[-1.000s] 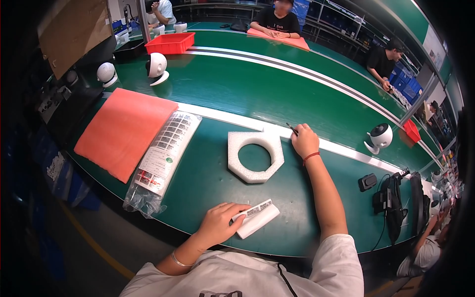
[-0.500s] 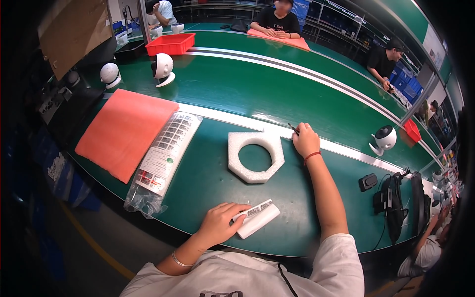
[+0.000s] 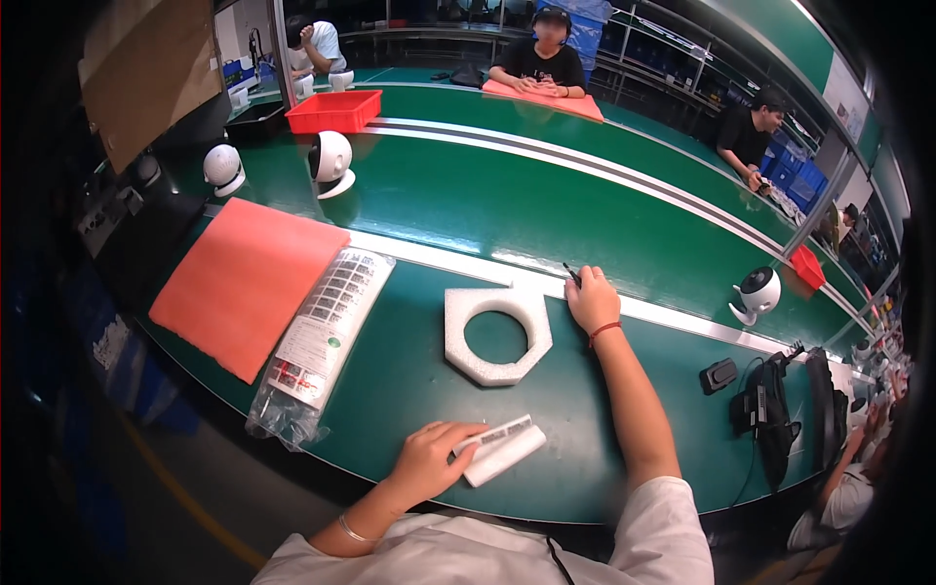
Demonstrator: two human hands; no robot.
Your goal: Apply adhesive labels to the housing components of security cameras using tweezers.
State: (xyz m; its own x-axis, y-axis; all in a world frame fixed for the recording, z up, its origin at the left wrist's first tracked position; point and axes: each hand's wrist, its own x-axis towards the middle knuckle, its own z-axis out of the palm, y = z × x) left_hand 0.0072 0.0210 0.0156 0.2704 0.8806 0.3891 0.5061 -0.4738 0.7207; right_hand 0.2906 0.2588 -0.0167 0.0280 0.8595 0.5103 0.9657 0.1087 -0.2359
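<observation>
My left hand (image 3: 434, 460) pinches a folded white label sheet (image 3: 504, 456) between thumb and fingers, low on the green table. Small dark printed squares show along its upper strip. My right hand (image 3: 595, 300) is at the table's far edge by the pale rail, its fingers closed round a thin dark tool (image 3: 572, 274). Only the tool's tip shows, so its kind is unclear. A white foam block (image 3: 451, 336) with a round hole lies flat between my hands. To its left, a plastic-wrapped pack of printed label sheets (image 3: 322, 331) overlaps the edge of an orange foam sheet (image 3: 244, 283).
White round-headed cameras on stands (image 3: 332, 164) are on the green belt (image 3: 507, 214) beyond the rail. A red bin (image 3: 334, 112) stands far left. Black cables and a dark device (image 3: 770, 409) lie at right, beside a small black box (image 3: 718, 375). Several people sit around.
The whole view has shifted, with the scene sitting a little lower. Against the table, the white cameras on the belt have edged right. Both hands keep their holds.
</observation>
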